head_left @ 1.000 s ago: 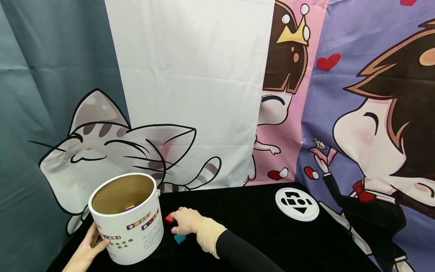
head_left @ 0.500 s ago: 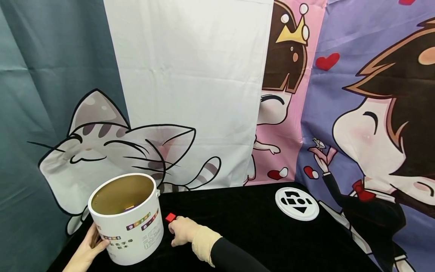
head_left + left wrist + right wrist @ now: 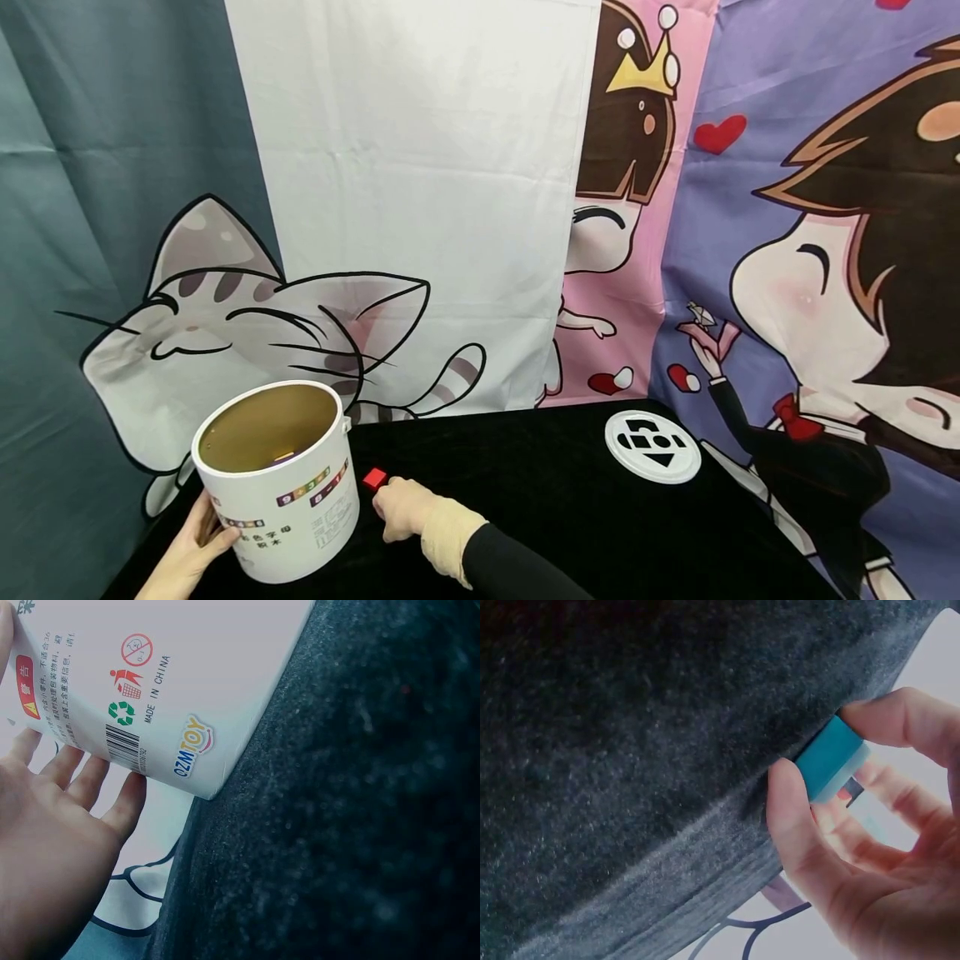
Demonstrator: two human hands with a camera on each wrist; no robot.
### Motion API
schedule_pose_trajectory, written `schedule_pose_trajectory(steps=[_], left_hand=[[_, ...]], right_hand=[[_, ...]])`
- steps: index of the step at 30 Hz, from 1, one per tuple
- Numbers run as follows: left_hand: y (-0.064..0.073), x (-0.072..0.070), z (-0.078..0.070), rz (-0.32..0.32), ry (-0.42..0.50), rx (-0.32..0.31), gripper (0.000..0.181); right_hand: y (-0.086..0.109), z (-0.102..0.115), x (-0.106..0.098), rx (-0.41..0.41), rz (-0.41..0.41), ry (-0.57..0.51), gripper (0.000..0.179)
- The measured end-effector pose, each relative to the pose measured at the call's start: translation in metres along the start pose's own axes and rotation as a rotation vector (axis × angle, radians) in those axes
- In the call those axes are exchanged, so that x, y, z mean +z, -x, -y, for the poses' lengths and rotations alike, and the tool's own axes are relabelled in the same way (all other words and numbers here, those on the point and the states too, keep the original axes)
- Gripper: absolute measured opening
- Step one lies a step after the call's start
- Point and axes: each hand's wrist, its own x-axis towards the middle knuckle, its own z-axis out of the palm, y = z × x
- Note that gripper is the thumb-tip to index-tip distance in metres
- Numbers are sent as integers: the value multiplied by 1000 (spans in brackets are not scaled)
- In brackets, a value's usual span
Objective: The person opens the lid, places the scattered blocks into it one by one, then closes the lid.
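A white plastic bucket (image 3: 281, 525) with printed labels stands upright on the black cloth, its top uncovered. My left hand (image 3: 187, 546) grips its left side, thumb on the front; in the left wrist view the fingers (image 3: 126, 802) lie along the wall near a barcode. Just right of the bucket, my right hand (image 3: 408, 508) pinches a teal block (image 3: 831, 759) between thumb and fingertip, low at the cloth. From the head view that block is hidden by the hand. A red block (image 3: 375, 478) lies on the cloth just beyond the right hand's fingers.
A round white lid (image 3: 652, 471) with shaped cut-outs lies at the back right of the black-covered table (image 3: 525, 475). Inside the bucket a bit of yellow and purple shows. Printed curtains (image 3: 420, 167) hang behind the table.
My right hand has drawn slightly left and down, away from the red block, onto the teal block, which the head view no longer shows. The left hand and bucket stay in place.
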Motion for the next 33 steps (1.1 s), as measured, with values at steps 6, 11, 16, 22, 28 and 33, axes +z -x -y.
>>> schedule_pose_trajectory(steps=[6, 11, 16, 22, 28, 33], left_hand=[[0, -1, -2, 1, -9, -38, 86], [-1, 0, -4, -10, -26, 14, 85], [-1, 0, -3, -24, -35, 69, 84], [0, 1, 0, -23, -23, 77, 84], [0, 2, -1, -23, -3, 78, 85], [0, 2, -3, -25, -21, 62, 85]], right_hand=[[-2, -5, -6, 10, -17, -7, 33], [-6, -16, -25, -19, -49, 0, 31], [-13, -29, -47, -29, -71, -34, 28], [-16, -51, -79, -76, -131, -117, 20], [-22, -66, -110, -78, -219, -173, 16], [-27, -61, -136, -82, -241, -207, 14]])
